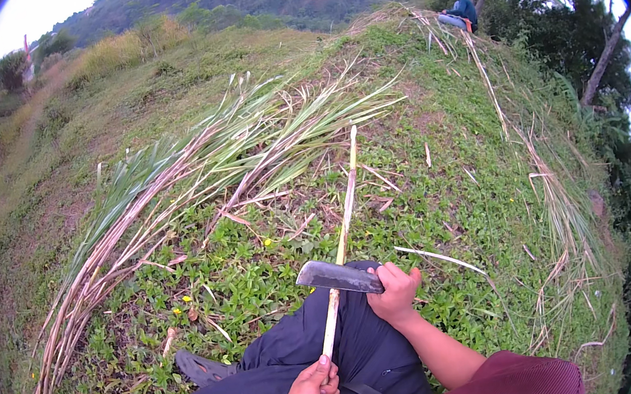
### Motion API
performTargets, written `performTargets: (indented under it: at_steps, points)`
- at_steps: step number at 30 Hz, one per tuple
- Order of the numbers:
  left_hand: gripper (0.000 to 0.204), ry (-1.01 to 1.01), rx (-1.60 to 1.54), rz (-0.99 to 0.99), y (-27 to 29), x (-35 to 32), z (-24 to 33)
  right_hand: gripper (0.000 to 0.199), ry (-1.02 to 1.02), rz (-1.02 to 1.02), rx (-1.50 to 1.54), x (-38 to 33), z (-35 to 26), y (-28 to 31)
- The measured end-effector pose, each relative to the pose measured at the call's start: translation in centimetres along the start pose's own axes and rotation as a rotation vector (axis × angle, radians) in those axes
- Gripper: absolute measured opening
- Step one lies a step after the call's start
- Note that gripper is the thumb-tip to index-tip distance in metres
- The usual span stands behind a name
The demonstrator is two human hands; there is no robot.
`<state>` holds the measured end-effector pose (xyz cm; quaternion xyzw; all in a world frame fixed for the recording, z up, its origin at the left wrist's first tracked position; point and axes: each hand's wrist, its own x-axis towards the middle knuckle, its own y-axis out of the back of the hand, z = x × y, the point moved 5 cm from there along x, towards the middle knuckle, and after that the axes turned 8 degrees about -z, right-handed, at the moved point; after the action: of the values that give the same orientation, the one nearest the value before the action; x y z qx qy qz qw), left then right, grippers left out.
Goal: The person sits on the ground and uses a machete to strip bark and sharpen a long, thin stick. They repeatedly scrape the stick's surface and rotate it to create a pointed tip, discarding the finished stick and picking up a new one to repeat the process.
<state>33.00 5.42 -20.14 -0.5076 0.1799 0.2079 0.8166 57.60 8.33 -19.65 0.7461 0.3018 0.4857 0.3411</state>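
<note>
My left hand [309, 393] is closed round the lower part of a long, pale yellow cane stalk [348, 193], which slants up and away from my lap. In my right hand [396, 292] is a broad-bladed knife [334, 276], its handle hidden by my fingers. The dark blade lies across the stalk above my knee and points left. Whether its edge bites into the stalk, I cannot tell. My legs in dark trousers [252, 385] are folded beneath both hands, and a grey shoe [204, 367] shows at the left.
A large heap of cut, leafy stalks [162, 185] stretches from lower left to the middle. More dry stalks [560, 205] lie along the right side. Another person [460, 10] sits farther up the grassy slope. Trees [608, 55] stand at the right edge.
</note>
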Motion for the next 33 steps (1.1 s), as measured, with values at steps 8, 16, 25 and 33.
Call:
performTargets:
  at_steps: [8, 16, 25, 33]
  points:
    - [0.042, -0.020, -0.014, 0.033, 2.8, 0.5, 0.2, 0.031, -0.029, -0.003, -0.006, -0.1, 0.1, -0.5]
    - [0.042, -0.003, -0.029, 0.040, 2.7, 0.4, 0.1, 0.032, -0.012, 0.000, -0.063, 0.3, -0.2, -0.4]
    - [0.041, 0.002, -0.081, 0.032, 3.6, 0.8, -0.4, 0.032, -0.012, -0.002, -0.004, -0.3, 0.3, -0.9]
    - [0.043, 0.012, -0.067, 0.019, 3.4, 1.5, 0.1, 0.033, 0.013, 0.041, 0.032, 0.6, 0.1, -0.3]
